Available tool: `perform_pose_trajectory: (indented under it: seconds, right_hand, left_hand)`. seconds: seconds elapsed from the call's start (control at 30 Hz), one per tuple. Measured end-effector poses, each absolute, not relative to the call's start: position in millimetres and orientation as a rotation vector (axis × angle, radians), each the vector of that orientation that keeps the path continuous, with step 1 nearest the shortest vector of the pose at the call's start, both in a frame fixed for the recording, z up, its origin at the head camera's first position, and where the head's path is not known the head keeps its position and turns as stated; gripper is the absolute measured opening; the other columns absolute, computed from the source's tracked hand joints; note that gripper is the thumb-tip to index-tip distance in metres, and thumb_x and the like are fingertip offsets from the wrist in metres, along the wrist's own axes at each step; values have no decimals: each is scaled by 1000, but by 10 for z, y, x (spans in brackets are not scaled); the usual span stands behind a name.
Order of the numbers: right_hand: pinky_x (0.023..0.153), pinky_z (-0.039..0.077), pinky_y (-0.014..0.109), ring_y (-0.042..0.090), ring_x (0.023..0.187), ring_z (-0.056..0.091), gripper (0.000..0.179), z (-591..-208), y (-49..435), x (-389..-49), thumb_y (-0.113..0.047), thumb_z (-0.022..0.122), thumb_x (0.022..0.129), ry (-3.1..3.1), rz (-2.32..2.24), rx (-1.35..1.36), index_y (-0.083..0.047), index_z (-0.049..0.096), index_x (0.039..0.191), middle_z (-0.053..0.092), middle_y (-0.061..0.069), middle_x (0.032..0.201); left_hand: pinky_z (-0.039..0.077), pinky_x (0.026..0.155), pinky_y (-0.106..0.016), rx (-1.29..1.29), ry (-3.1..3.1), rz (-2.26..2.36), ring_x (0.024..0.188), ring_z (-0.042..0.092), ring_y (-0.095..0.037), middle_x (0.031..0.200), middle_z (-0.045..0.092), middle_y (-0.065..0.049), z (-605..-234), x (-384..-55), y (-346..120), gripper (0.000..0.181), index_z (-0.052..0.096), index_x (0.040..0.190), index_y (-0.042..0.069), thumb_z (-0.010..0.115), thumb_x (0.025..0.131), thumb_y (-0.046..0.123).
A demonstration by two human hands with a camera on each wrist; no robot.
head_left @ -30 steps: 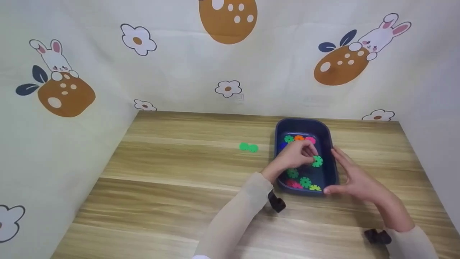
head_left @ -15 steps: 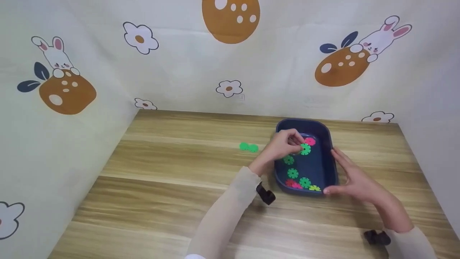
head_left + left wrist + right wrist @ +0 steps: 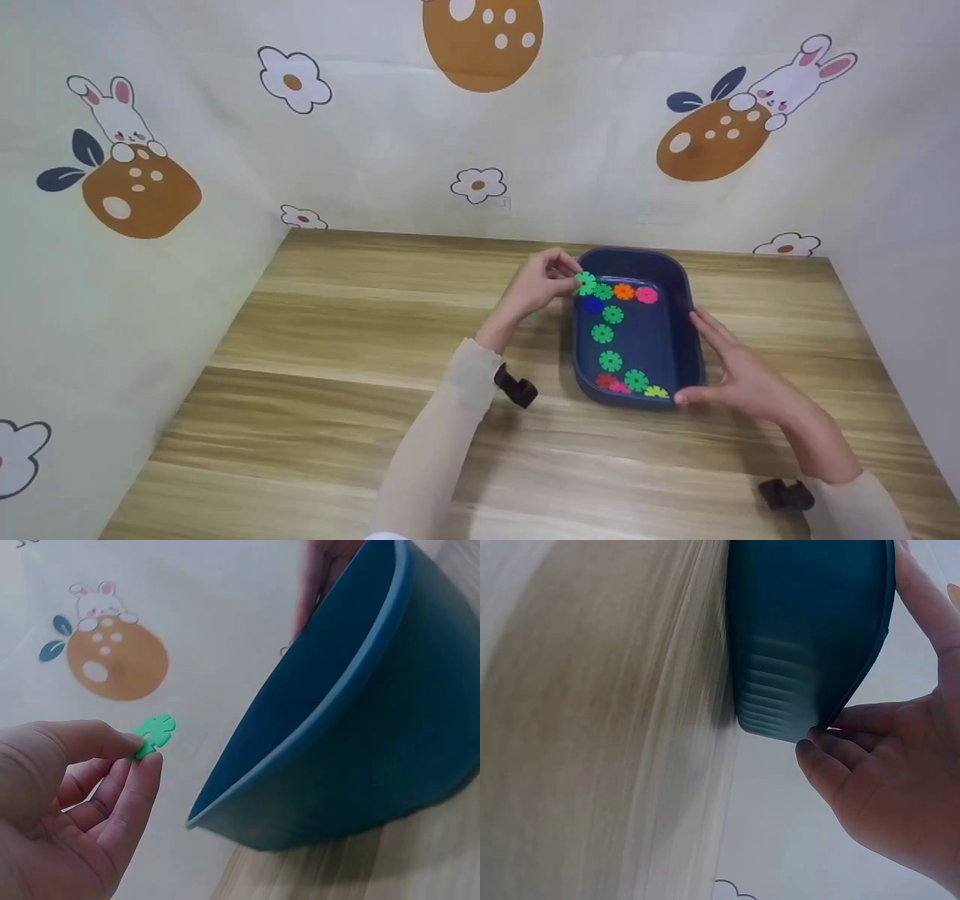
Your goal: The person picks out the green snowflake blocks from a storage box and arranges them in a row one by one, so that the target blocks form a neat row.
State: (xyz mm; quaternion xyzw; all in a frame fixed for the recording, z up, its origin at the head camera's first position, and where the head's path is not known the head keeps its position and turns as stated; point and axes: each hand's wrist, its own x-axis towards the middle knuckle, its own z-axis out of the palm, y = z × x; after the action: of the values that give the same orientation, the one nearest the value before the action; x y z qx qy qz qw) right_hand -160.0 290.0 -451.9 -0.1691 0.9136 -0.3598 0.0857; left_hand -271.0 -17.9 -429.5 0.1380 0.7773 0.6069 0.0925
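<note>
My left hand (image 3: 534, 285) pinches a green notched plastic disc (image 3: 586, 283) between thumb and fingertips, at the left rim of a dark blue tub (image 3: 686, 300). In the left wrist view, the disc (image 3: 156, 733) sticks out past the fingertips, beside the tub's outer wall (image 3: 337, 772). My right hand (image 3: 750, 379) holds the tub's right side, fingers along the rim and thumb at the near right corner. The right wrist view has its fingertips at the rim. Inside the tub lie several notched discs: green ones (image 3: 610, 361), an orange one (image 3: 623, 292), pink, red, blue and yellow ones.
A joined pair of green discs (image 3: 534, 313) lies on the wooden table (image 3: 337, 337), mostly hidden behind my left hand. Patterned cloth walls (image 3: 375, 150) enclose the table at the back and both sides.
My left hand has moved leftward from over the tub's middle to its left rim, carrying the green disc. It now covers most of the green pair. The right hand has stayed on the tub.
</note>
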Motion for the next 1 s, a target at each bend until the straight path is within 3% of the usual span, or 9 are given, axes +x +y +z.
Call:
perform_pose_trajectory:
  seconds: [0.27, 0.47, 0.7, 0.87, 1.0]
  right_hand:
    - [110, 20, 76, 56, 147, 15, 119, -4519, 2902, -1602, -37, 88, 73, 2710, -1059, -486, -1, 14, 158, 10, 28, 164]
    - [110, 20, 76, 56, 146, 15, 119, -4521, 2906, -1592, -36, 88, 72, 2713, -1060, -483, -1, 14, 158, 10, 29, 164]
    - [110, 22, 75, 55, 146, 18, 118, -4544, 2893, -1574, -36, 89, 71, 2731, -1058, -497, 1, 17, 157, 13, 29, 163]
    - [110, 22, 75, 56, 146, 17, 116, -4537, 2886, -1575, -35, 88, 73, 2728, -1051, -486, 1, 16, 157, 12, 30, 163]
    - [110, 22, 75, 57, 145, 18, 116, -4516, 2897, -1586, -35, 88, 73, 2734, -1046, -482, 0, 16, 158, 12, 30, 163]
  left_hand:
    - [61, 79, -29, 315, 2226, 1948, 75, 62, -8, 88, 64, -3, -4324, -2800, -549, 17, 63, 103, -6, 64, 86, -7]
    - [60, 79, -27, 208, 2228, 1968, 77, 61, -9, 88, 62, -2, -4391, -2830, -762, 16, 64, 102, -4, 63, 86, -6]
    - [59, 77, -23, 67, 2211, 1998, 76, 61, -8, 90, 62, -5, -4519, -2847, -989, 21, 60, 109, -11, 62, 89, -9]
    - [58, 74, -20, -10, 2252, 1994, 77, 61, -7, 87, 62, 0, -4625, -2869, -1115, 20, 61, 107, -9, 64, 87, -9]
    - [56, 71, -19, -29, 2320, 1954, 78, 60, -8, 89, 65, -3, -4704, -2902, -1180, 19, 64, 105, -7, 65, 87, -7]
